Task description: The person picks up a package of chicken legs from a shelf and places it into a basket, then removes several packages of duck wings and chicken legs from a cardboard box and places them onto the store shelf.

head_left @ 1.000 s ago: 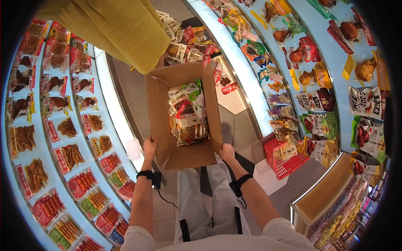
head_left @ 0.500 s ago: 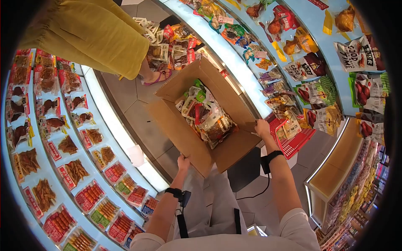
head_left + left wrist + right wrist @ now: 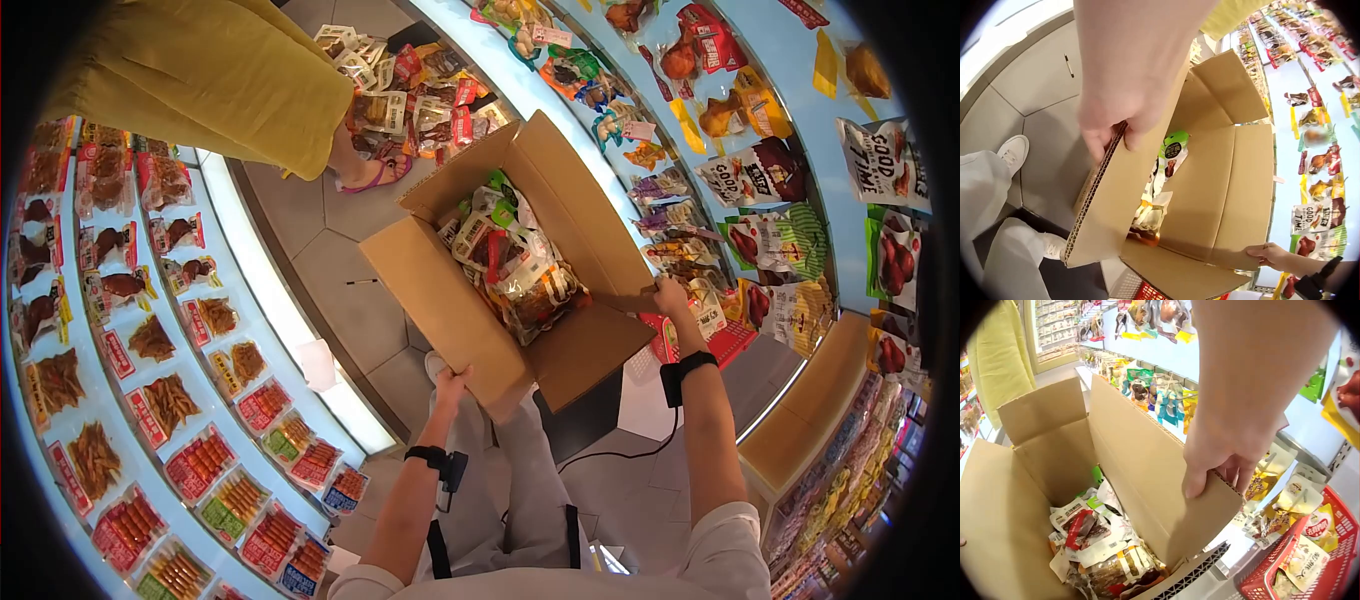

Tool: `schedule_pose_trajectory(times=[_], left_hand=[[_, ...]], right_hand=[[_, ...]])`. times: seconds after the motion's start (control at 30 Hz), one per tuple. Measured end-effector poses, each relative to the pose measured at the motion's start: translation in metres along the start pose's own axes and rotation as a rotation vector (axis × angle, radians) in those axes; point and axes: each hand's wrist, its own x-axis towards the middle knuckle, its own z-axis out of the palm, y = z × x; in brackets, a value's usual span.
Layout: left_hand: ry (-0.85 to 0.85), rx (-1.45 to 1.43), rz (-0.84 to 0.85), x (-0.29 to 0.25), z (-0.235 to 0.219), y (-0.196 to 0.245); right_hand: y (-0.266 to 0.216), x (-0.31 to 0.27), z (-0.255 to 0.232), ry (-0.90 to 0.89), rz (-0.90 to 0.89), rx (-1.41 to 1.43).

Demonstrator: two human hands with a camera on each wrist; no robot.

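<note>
An open cardboard box (image 3: 440, 310) with its flaps up stands tilted across the head view, holding a heap of packaged snacks (image 3: 510, 260). My left hand (image 3: 450, 385) pinches the edge of its near left flap; in the left wrist view the thumb and fingers of that hand (image 3: 1119, 112) lie on either side of the cardboard. At the right side wall my right hand (image 3: 673, 297) grips the top edge, and the right wrist view shows this hand (image 3: 1225, 456) with the thumb inside and fingers outside. The box's underside is hidden.
Shelves of packaged meats (image 3: 165, 395) curve along the left, more packs (image 3: 770, 245) along the right. A red basket (image 3: 735, 343) stands beyond my right hand. At the top are a person in a yellow garment (image 3: 210, 85) and piled packs (image 3: 430, 100). A pen (image 3: 363, 282) lies on the floor.
The box, in both hands, has turned and shifted to the right in the head view. The person's sandalled foot has come into sight, and the red basket is now partly covered.
</note>
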Motion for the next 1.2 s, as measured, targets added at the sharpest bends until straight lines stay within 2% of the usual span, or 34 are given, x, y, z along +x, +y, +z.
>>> schedule_pose_trajectory(times=[0.1, 0.17, 0.23, 0.33, 0.43, 0.53, 0.57, 0.6, 0.63, 0.7, 0.77, 0.87, 0.97, 1.0, 1.07, 1.1, 1.13, 1.2], left_hand=[[-0.016, 0.036, -0.028, 0.004, -0.003, 0.007], [-0.021, 0.037, -0.023, 0.003, -0.003, 0.001], [-0.017, 0.002, -0.034, 0.008, -0.009, -0.001], [-0.073, 0.037, -0.072, 0.013, -0.021, -0.008], [-0.103, 0.102, -0.093, 0.011, -0.019, -0.003], [-0.103, 0.161, -0.053, -0.005, -0.009, 0.015], [-0.106, 0.183, -0.029, -0.009, -0.005, 0.025], [-0.095, 0.225, 0.000, -0.012, -0.002, 0.035], [-0.083, 0.267, 0.018, -0.017, 0.002, 0.044], [-0.035, 0.325, 0.088, -0.015, 0.004, 0.053], [0.030, 0.367, 0.177, -0.002, 0.002, 0.053], [0.032, 0.367, 0.229, 0.011, -0.009, 0.068], [-0.001, 0.452, 0.193, 0.022, -0.023, 0.094], [0.014, 0.417, 0.264, 0.025, -0.027, 0.098], [0.047, 0.346, 0.418, 0.034, -0.032, 0.103], [0.042, 0.297, 0.406, 0.039, -0.035, 0.104], [0.037, 0.250, 0.393, 0.044, -0.038, 0.103], [-0.020, 0.187, 0.361, 0.054, -0.046, 0.098]], right_hand=[[0.008, 0.003, -0.002, -0.026, 0.053, 0.067], [0.017, 0.016, -0.003, -0.118, 0.045, 0.162], [0.019, 0.018, -0.006, -0.086, 0.037, 0.226], [0.018, 0.018, 0.007, -0.005, 0.034, 0.108], [-0.010, -0.009, 0.009, -0.001, -0.039, 0.294], [-0.085, -0.056, -0.021, 0.529, -0.168, 0.090], [-0.108, -0.064, -0.033, 0.537, -0.203, 0.223], [-0.134, -0.072, -0.039, 0.606, -0.209, 0.238], [-0.163, -0.084, -0.053, 0.577, -0.215, 0.343], [-0.203, -0.085, -0.042, 0.451, -0.223, 0.447], [-0.243, -0.074, -0.032, 0.125, -0.105, 0.564], [-0.280, -0.024, 0.021, -0.082, -0.067, 0.596], [-0.310, 0.039, 0.088, -0.090, 0.081, 0.421], [-0.316, 0.060, 0.096, -0.237, 0.086, 0.382], [-0.326, 0.091, 0.124, -0.231, 0.146, 0.369], [-0.329, 0.109, 0.145, -0.231, 0.176, 0.362], [-0.324, 0.141, 0.188, -0.345, 0.130, 0.287], [-0.325, 0.152, 0.202, -0.312, 0.115, 0.201]])
